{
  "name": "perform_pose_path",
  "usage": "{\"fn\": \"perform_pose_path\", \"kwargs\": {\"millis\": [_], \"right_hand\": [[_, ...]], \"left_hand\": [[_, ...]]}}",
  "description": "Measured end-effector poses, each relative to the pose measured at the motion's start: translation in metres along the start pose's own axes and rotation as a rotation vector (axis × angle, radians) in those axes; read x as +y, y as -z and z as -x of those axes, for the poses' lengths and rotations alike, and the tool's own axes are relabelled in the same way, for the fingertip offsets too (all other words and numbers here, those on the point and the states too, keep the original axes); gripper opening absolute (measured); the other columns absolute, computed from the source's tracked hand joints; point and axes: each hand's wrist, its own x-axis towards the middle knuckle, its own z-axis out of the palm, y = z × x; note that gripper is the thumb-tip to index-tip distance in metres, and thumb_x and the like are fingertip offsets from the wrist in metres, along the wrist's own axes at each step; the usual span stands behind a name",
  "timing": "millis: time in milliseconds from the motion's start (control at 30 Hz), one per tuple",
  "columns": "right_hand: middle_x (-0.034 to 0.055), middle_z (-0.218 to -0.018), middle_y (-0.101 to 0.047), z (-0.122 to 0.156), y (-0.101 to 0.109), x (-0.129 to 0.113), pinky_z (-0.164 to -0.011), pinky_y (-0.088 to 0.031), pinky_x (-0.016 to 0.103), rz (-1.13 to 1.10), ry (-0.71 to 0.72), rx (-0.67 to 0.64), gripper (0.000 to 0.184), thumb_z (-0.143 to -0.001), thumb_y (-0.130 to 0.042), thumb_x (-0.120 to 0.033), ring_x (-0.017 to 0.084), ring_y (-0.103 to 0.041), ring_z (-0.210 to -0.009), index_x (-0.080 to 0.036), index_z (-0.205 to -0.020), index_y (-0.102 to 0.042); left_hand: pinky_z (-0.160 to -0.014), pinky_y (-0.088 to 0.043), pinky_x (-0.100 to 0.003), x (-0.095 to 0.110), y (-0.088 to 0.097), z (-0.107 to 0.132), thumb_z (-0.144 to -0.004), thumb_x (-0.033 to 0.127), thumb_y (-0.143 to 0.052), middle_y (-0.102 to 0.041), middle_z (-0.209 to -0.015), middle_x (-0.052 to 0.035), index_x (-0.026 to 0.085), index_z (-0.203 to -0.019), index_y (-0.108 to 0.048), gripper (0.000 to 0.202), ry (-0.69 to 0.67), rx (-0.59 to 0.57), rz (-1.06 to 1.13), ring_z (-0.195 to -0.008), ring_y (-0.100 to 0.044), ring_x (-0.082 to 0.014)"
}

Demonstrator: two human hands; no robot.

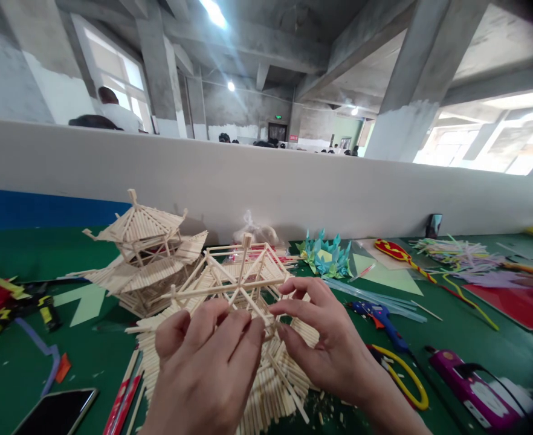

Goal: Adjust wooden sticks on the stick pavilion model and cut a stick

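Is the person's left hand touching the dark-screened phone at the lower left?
Apart. The head view shows it: green tabletop lies visibly between the left hand and the phone.

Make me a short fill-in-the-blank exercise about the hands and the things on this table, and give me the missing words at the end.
1. The left hand and right hand are at the nearer stick model, on a tabletop coloured ____.
2. The farther stick model stands to the ____ of the nearer one.
3. The glue gun has a mostly ____ body.
4. The purple device lies closer to the ____ hand.

Missing words: green; left; blue; right.
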Motion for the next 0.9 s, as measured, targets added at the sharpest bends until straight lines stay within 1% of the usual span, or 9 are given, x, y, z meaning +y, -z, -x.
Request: {"fn": "perform_pose_path", "kwargs": {"millis": [67,133,233,300,367,467,567,733,900], "right_hand": [[0.0044,-0.111,-0.052,0.002,0.002,0.001,-0.088,-0.045,0.036,-0.014,0.005,0.008,0.033,-0.076,-0.056,-0.009,0.017,-0.051,-0.101,-0.023,-0.106,-0.062],[0.0042,-0.113,-0.05,0.005,0.004,0.001,-0.09,-0.044,0.035,-0.032,-0.003,0.031,0.037,-0.077,-0.055,-0.008,0.016,-0.051,-0.103,-0.023,-0.111,-0.059],[0.0037,-0.113,-0.05,0.012,0.006,0.001,-0.091,-0.043,0.032,-0.027,-0.022,0.09,0.037,-0.079,-0.055,-0.008,0.016,-0.049,-0.105,-0.024,-0.113,-0.058],[0.0037,-0.111,-0.05,0.016,0.005,0.0,-0.088,-0.044,0.031,-0.003,-0.016,0.114,0.034,-0.08,-0.055,-0.009,0.015,-0.049,-0.104,-0.023,-0.112,-0.058],[0.0039,-0.111,-0.049,0.018,0.002,-0.003,-0.085,-0.044,0.03,0.021,0.014,0.118,0.032,-0.081,-0.055,-0.009,0.015,-0.049,-0.102,-0.022,-0.11,-0.059],[0.0043,-0.11,-0.048,0.013,-0.006,-0.014,-0.082,-0.044,0.032,0.077,0.093,0.105,0.03,-0.08,-0.057,-0.009,0.016,-0.048,-0.1,-0.022,-0.106,-0.06],[0.0045,-0.109,-0.05,0.001,-0.015,-0.028,-0.083,-0.043,0.036,0.131,0.155,0.051,0.026,-0.08,-0.058,-0.011,0.019,-0.047,-0.1,-0.022,-0.103,-0.061],[0.005,-0.11,-0.053,-0.016,-0.025,-0.046,-0.085,-0.042,0.039,0.186,0.186,-0.07,0.017,-0.084,-0.057,-0.019,0.021,-0.046,-0.102,-0.022,-0.099,-0.064],[0.0046,-0.108,-0.055,-0.023,-0.03,-0.05,-0.085,-0.042,0.038,0.216,0.182,-0.118,0.012,-0.087,-0.054,-0.021,0.02,-0.048,-0.099,-0.022,-0.092,-0.065]], "left_hand": [[-0.076,-0.036,-0.043,-0.003,0.003,0.003,-0.077,0.016,-0.062,-0.069,-0.095,-0.011,0.011,-0.105,-0.063,0.028,-0.043,0.017,-0.05,-0.094,-0.049,-0.0315],[-0.075,-0.035,-0.043,-0.007,0.009,0.006,-0.075,0.02,-0.064,-0.068,-0.093,-0.0121,0.012,-0.105,-0.063,0.031,-0.036,0.069,-0.092,-0.092,-0.05,-0.0329],[-0.076,-0.035,-0.046,-0.014,0.023,0.016,-0.076,0.023,-0.062,-0.066,-0.092,-0.011,0.017,-0.105,-0.061,0.03,0.12,0.124,-0.034,-0.091,-0.051,-0.0332],[-0.078,-0.036,-0.047,-0.019,0.03,0.027,-0.076,0.023,-0.061,-0.063,-0.098,-0.0108,0.018,-0.107,-0.059,0.031,0.215,0.109,0.069,-0.091,-0.052,-0.0314],[-0.08,-0.036,-0.045,-0.023,0.033,0.039,-0.077,0.023,-0.061,-0.059,-0.103,-0.01,0.019,-0.108,-0.057,0.031,0.257,0.086,0.145,-0.092,-0.051,-0.0288],[-0.08,-0.037,-0.041,-0.027,0.029,0.053,-0.08,0.027,-0.061,-0.056,-0.105,-0.0065,0.022,-0.109,-0.055,0.03,0.311,-0.005,0.176,-0.097,-0.05,-0.026],[-0.078,-0.041,-0.037,-0.028,0.024,0.059,-0.083,0.03,-0.058,-0.053,-0.106,-0.0037,0.024,-0.11,-0.054,0.028,0.368,-0.083,0.223,-0.099,-0.05,-0.022],[-0.077,-0.047,-0.033,-0.026,0.021,0.06,-0.084,0.025,-0.057,-0.051,-0.105,-0.003,0.023,-0.112,-0.052,0.029,0.362,-0.047,0.315,-0.098,-0.05,-0.0187],[-0.077,-0.047,-0.032,-0.024,0.019,0.055,-0.084,0.019,-0.056,-0.049,-0.104,-0.0029,0.023,-0.114,-0.051,0.031,0.344,-0.03,0.364,-0.098,-0.046,-0.018]]}}
